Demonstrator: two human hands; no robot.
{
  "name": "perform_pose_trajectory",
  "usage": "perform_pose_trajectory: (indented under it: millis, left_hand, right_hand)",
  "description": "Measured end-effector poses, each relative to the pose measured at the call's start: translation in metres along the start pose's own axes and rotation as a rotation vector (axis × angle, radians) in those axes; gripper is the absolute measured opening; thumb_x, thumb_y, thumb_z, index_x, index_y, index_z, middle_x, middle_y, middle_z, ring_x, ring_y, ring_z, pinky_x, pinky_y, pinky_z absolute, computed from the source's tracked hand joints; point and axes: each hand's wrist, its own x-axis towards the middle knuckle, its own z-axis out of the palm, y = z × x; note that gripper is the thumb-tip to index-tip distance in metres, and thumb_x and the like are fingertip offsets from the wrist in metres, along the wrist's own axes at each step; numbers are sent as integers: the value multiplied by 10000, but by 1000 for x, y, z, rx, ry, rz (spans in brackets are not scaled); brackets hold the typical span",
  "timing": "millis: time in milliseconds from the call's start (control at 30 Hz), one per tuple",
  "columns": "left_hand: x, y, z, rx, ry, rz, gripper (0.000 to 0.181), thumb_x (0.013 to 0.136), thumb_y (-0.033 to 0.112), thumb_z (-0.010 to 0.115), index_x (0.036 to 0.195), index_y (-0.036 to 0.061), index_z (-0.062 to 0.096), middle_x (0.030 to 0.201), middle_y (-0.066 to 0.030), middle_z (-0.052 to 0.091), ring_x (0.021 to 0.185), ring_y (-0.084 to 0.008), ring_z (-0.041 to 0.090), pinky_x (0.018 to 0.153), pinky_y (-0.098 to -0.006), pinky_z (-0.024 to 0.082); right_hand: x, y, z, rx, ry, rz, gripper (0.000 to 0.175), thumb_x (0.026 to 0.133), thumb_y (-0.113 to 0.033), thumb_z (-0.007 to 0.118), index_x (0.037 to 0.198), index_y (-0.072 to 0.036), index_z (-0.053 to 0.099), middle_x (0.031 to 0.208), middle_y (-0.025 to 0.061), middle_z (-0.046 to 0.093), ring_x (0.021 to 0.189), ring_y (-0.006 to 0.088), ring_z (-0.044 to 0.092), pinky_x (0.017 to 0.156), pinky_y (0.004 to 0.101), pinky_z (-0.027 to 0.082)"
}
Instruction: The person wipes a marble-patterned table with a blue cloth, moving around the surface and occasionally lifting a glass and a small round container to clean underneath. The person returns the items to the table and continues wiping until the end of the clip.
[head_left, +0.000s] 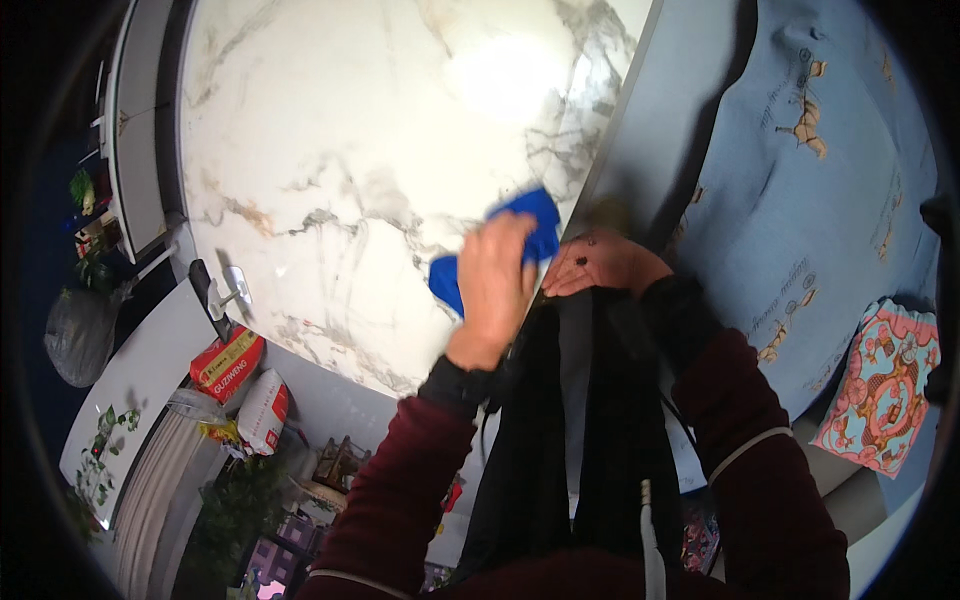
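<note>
A blue cloth (540, 217) lies on the white marble-patterned tabletop (360, 135), close to its right edge. My left hand (495, 277) presses on the cloth, palm down, with blue showing on both sides of the fingers; the hand is slightly blurred. Just off the table edge, my right hand (600, 262) is held palm up with its fingers extended against the edge. A small dark crumb-like bit (581, 261) rests on that palm, with another tiny speck near it.
A blue covered sofa or bed (780, 195) with printed horse carts runs along the right, with a pink patterned cushion (881, 386) on it. A phone-stand-like holder (229, 292) stands at the table's left corner. Red and white packages (229, 364) sit beyond it at lower left.
</note>
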Motion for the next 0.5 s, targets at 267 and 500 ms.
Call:
perform_pose_trajectory:
  millis: [267, 500]
  left_hand:
    - [38, -2, -10, 77, 10, -42, 449, 698, -75, 616, 1127, 56, 580, 1143, -153, 597, 977, -379, 527, 886, -430, 422]
    - [-32, -2, -21, -70, -241, -77, 525, 626, -53, 694, 1120, 103, 610, 1139, -117, 588, 999, -352, 533, 877, -418, 449]
  right_hand:
    - [2, 5, -1, 173, 36, 31, 337, 1007, -167, 414, 1097, 112, 580, 1158, 273, 628, 1096, 350, 642, 978, 400, 523]
    - [4, 15, 5, 393, 233, 103, 347, 1004, -222, 448, 1100, 88, 570, 1177, 274, 618, 1092, 345, 642, 976, 403, 522]
